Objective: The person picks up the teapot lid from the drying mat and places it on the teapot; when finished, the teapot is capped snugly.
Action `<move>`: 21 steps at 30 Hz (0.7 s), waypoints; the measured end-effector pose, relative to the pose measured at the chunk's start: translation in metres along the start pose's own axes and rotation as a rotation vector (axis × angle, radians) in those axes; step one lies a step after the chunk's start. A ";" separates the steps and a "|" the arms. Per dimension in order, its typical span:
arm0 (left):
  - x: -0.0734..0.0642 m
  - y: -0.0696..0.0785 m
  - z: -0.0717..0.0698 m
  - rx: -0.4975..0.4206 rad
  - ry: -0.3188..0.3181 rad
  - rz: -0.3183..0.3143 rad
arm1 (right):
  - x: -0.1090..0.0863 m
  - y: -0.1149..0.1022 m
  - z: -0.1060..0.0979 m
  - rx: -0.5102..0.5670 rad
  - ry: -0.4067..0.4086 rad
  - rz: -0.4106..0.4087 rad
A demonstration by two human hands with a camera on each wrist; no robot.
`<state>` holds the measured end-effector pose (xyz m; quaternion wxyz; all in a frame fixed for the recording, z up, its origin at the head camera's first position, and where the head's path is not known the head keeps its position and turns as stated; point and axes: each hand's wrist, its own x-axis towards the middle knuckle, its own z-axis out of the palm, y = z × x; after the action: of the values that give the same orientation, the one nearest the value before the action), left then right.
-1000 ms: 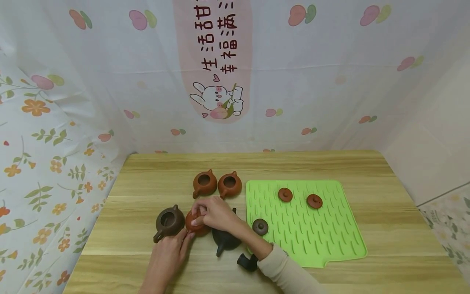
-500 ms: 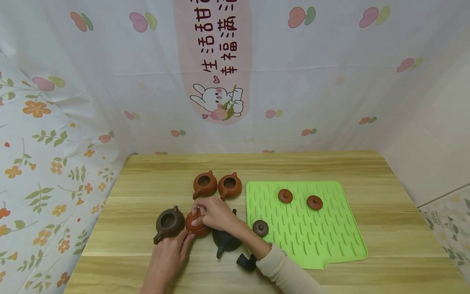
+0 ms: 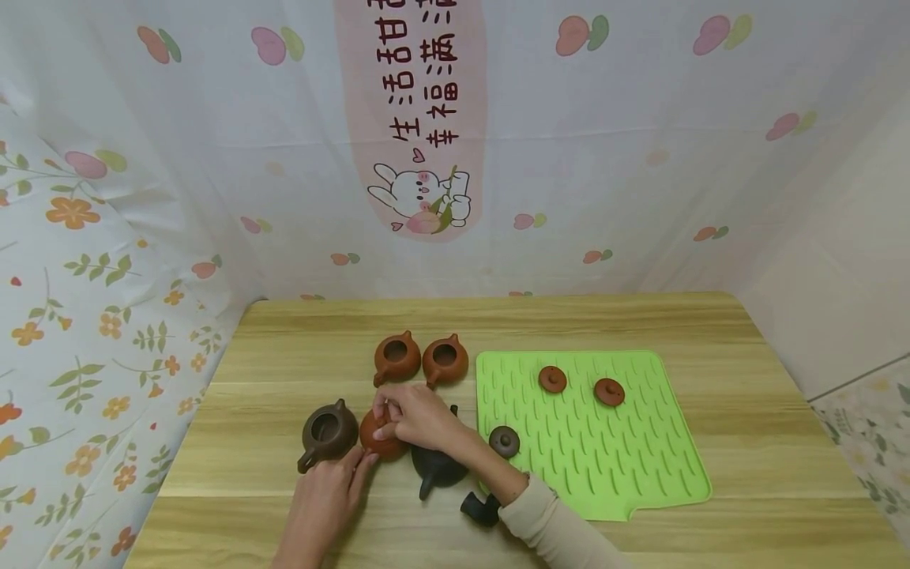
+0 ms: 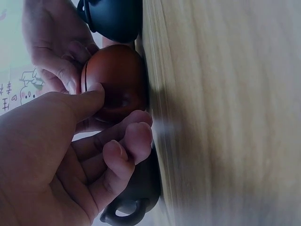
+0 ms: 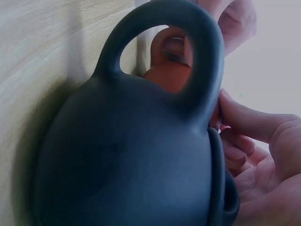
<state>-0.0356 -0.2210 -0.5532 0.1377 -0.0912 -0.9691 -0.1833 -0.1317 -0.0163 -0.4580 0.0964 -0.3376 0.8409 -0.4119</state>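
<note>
A reddish-brown teapot [image 3: 385, 453] stands on the table between both hands. My left hand [image 3: 325, 496] holds it by its handle side, thumb against the pot wall in the left wrist view. With thumb and fingertips my right hand [image 3: 424, 416] pinches the lid [image 3: 381, 421] on its top; these fingers largely cover the lid. Under the right forearm stands a black lidded teapot [image 5: 117, 155], its looped handle large in the right wrist view. Just left of the held pot is a dark brown lidless teapot [image 3: 341, 435].
Two orange-brown lidless teapots [image 3: 397, 369] stand behind the hands. A green ridged mat [image 3: 590, 466] lies to the right, bearing two reddish lids [image 3: 552, 379] and one dark brown lid [image 3: 504, 442]. A black curved object [image 3: 480, 510] is beside the right sleeve.
Almost nothing differs: both hands stay on the reddish-brown teapot and its lid, with only a very slight shift of the right fingers.
</note>
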 end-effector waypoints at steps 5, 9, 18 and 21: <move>-0.001 -0.001 0.001 0.013 0.016 0.017 | -0.009 -0.002 -0.013 0.063 -0.032 -0.010; 0.000 0.001 0.001 0.017 0.011 0.009 | -0.027 0.003 -0.038 0.135 -0.017 -0.010; 0.010 0.036 -0.069 0.013 -0.055 -0.103 | -0.092 0.051 -0.090 0.133 0.006 0.088; 0.013 0.030 -0.088 0.024 0.008 -0.131 | -0.111 0.068 -0.099 0.118 0.029 0.117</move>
<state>-0.0202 -0.2253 -0.4606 0.1303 -0.0251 -0.9745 -0.1808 -0.1242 0.1470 -0.4587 0.1280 -0.2756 0.8347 -0.4593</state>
